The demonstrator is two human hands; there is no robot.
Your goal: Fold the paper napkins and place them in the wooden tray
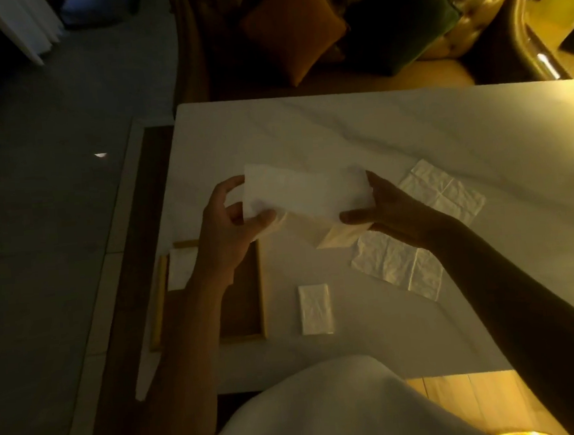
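I hold one napkin stretched above the table, left hand and right hand each with a pinching grip on one end, ready to crease; the wooden tray sits just below my left hand, one folded napkin inside.

White napkins with crinkled texture, brown wooden tray, white faintly veined counter, orange cushion.

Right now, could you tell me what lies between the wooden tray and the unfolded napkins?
A folded napkin on the table, seen in the head view.
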